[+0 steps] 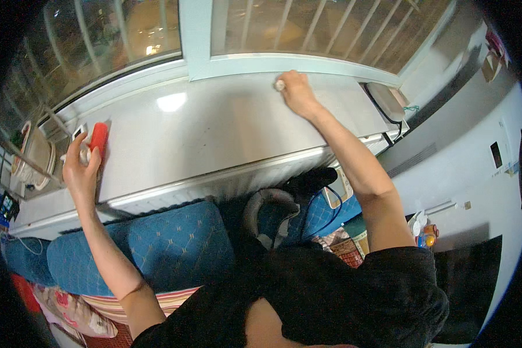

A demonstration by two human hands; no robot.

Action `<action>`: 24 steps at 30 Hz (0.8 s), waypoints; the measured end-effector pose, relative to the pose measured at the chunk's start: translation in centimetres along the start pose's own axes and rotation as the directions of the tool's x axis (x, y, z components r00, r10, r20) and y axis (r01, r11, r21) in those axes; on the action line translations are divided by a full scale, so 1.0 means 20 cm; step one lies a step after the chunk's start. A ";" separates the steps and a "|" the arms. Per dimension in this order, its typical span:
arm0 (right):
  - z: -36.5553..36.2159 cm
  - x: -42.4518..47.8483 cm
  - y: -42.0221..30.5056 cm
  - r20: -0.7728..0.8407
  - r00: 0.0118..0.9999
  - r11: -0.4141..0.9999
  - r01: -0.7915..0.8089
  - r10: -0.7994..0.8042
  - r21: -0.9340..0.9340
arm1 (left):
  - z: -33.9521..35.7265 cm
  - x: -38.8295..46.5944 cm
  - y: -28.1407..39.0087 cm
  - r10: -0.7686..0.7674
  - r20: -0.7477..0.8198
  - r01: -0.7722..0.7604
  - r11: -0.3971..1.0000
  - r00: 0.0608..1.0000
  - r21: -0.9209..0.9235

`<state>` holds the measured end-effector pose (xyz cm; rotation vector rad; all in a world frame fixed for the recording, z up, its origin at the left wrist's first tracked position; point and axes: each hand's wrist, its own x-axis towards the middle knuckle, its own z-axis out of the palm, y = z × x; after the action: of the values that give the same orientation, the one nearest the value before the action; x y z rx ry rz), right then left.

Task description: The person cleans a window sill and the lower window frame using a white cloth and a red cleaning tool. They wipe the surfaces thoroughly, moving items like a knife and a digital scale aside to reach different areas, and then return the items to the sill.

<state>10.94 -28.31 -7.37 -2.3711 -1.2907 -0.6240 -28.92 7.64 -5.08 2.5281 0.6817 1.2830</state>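
Note:
My left hand (81, 163) is at the left end of the pale windowsill (178, 130), its fingers curved around or against a small white object (85, 155) that they partly hide. Beside the fingertips is a red cylindrical object (98, 136); whether the hand touches it I cannot tell. Near the window frame, at the far edge of the sill, my right hand (296, 93) is closed on a crumpled whitish thing (279, 85), of which only one end shows. Small dark specks (206, 129) lie on the sill between the hands.
A barred window (309, 26) rises behind the sill. A radiator (226, 174) and a blue patterned sofa back (178, 239) run along its near side. At the left stands a tray-like container (37, 161) behind thin bars; at the right end lies a flat grey case (385, 102).

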 end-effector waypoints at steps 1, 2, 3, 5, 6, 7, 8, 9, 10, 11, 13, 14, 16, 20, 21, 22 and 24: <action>0.00 0.01 -0.15 0.031 0.999 0.998 0.035 -0.037 0.051 | 0.00 0.00 -0.01 -0.066 0.028 0.066 0.998 0.997 -0.013; 0.02 0.02 -0.29 0.037 0.998 0.992 0.055 -0.060 0.116 | 0.00 0.00 -0.01 -0.051 0.015 0.051 0.999 0.999 -0.016; 0.03 0.02 -0.40 0.041 0.996 0.981 0.071 -0.080 0.181 | 0.00 0.00 -0.01 -0.034 0.003 0.034 0.999 0.999 -0.018; 0.04 0.04 -0.53 0.086 0.978 0.948 0.159 -0.189 0.277 | 0.00 0.01 0.02 -0.019 -0.002 0.019 1.000 1.000 0.007; 0.05 0.07 -0.57 0.100 0.962 0.921 0.207 -0.252 0.329 | 0.00 0.01 0.00 0.001 -0.021 -0.002 1.000 1.000 -0.012; 0.05 0.09 -0.50 0.068 0.975 0.912 0.171 -0.210 0.374 | 0.00 0.01 0.01 0.023 -0.039 -0.025 0.999 0.999 -0.043; 0.03 0.11 -0.39 0.038 0.985 0.897 0.136 -0.168 0.421 | -0.01 0.01 0.03 -0.042 -0.009 0.042 0.999 0.999 0.009; -0.01 0.11 -0.29 -0.033 0.999 0.920 0.019 -0.007 0.391 | -0.02 0.00 0.03 -0.035 -0.016 0.035 0.999 0.999 -0.001; -0.06 0.10 -0.16 -0.107 0.982 0.923 -0.104 0.154 0.370 | -0.02 -0.01 0.02 -0.027 -0.023 0.026 1.000 0.999 -0.010; -0.09 0.06 0.05 -0.222 0.958 0.960 -0.125 0.183 0.251 | -0.02 0.00 0.01 -0.010 -0.026 0.010 1.000 1.000 -0.025; -0.19 0.00 0.37 -0.120 0.951 0.958 -0.287 0.287 0.016 | -0.02 -0.01 0.01 -0.016 -0.039 0.014 0.999 0.999 -0.029; -0.21 -0.06 0.56 -0.159 0.913 0.919 -0.390 0.376 -0.064 | 0.00 -0.01 0.01 -0.013 -0.048 0.012 0.999 0.999 -0.033; -0.18 -0.04 0.59 -0.170 0.883 0.870 -0.464 0.438 -0.168 | -0.01 0.01 0.04 -0.018 -0.040 0.018 1.000 0.999 -0.020; 0.04 0.11 0.32 -0.011 0.957 0.909 -0.280 0.291 -0.309 | -0.02 0.01 0.09 -0.043 -0.021 0.042 0.998 0.999 -0.042; 0.11 0.13 0.15 -0.063 0.972 0.950 -0.233 0.224 -0.210 | -0.03 0.00 0.07 -0.038 -0.028 0.037 0.999 0.999 -0.020; 0.12 0.16 0.04 0.033 0.985 0.971 -0.162 0.170 -0.175 | -0.03 0.00 0.05 -0.033 -0.036 0.033 0.999 0.999 -0.023; 0.14 0.18 -0.17 0.044 0.999 0.999 0.011 -0.008 -0.051 | -0.03 0.00 0.04 -0.014 -0.060 0.013 1.000 0.998 -0.023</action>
<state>10.41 -22.66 -7.50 -2.4341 -1.3203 -0.6179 -29.19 6.88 -4.46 2.4717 0.6921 1.3593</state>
